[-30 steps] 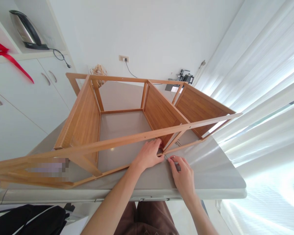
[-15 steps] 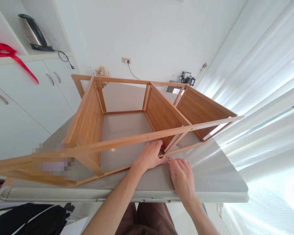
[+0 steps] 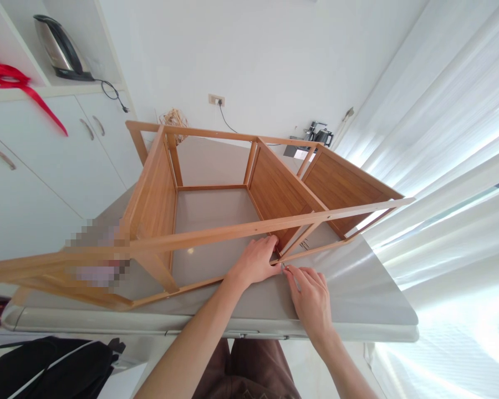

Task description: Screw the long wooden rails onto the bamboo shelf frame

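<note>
A wooden shelf frame [image 3: 208,228] lies on its side on the grey table [image 3: 357,293], with brown panels between its rails. My left hand [image 3: 255,260] is closed round the near lower rail, beside the lower corner of the middle panel [image 3: 274,191]. Its thumb is on the near side, while some fingers are hidden behind the wood. Just right of it, my right hand [image 3: 311,296] pinches a thin metal piece [image 3: 283,267] against the rail's joint; its kind is too small to tell. Several small thin fasteners [image 3: 304,244] lie on the tabletop behind the rail.
The upper near rail [image 3: 233,228] passes above my left hand. A pixelated patch [image 3: 102,255] covers something at the table's left. A black bag [image 3: 45,366] is below the left edge. A kettle [image 3: 60,50] stands on a cabinet shelf; white curtains [image 3: 453,166] hang at right.
The view has shifted slightly, and the frame's left end appears a little further right. Both hands stay at the same joint, with the right fingers still pinching the metal piece.
</note>
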### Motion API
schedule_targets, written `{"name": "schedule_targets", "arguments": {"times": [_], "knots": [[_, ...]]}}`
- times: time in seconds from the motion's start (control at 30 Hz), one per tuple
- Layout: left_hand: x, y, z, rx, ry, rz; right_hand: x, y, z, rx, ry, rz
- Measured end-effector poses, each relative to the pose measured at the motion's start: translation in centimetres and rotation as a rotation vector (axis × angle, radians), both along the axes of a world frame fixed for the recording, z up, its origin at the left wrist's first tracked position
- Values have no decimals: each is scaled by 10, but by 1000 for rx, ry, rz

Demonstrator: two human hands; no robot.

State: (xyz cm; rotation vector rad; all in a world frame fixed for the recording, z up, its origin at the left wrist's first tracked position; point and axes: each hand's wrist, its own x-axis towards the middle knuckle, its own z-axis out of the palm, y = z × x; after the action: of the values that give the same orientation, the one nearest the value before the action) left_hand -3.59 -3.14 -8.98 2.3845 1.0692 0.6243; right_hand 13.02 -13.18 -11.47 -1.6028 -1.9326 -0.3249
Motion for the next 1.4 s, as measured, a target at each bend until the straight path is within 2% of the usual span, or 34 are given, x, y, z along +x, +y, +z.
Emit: {"name": "schedule_targets", "arguments": {"times": [0.3,0.47,0.57,0.8,1.07,1.3,1.4], "knots": [[0,0,0,4,3,0,4,5,4,-161,268,-47],[1,0,0,-11,-6,3,3,8,10,-360,532,-177],[1,0,1,-28,-10,5,7,11,13,-448,681,-205],[1,0,1,-26,-13,2,13,15,17,-558,752,-221],[1,0,2,-28,-4,5,14,9,14,-477,701,-190],[0,-1,3,-42,6,11,9,1,-2,-221,434,-117],[0,-1,4,-43,-6,5,7,1,-3,-185,356,-82]]}}
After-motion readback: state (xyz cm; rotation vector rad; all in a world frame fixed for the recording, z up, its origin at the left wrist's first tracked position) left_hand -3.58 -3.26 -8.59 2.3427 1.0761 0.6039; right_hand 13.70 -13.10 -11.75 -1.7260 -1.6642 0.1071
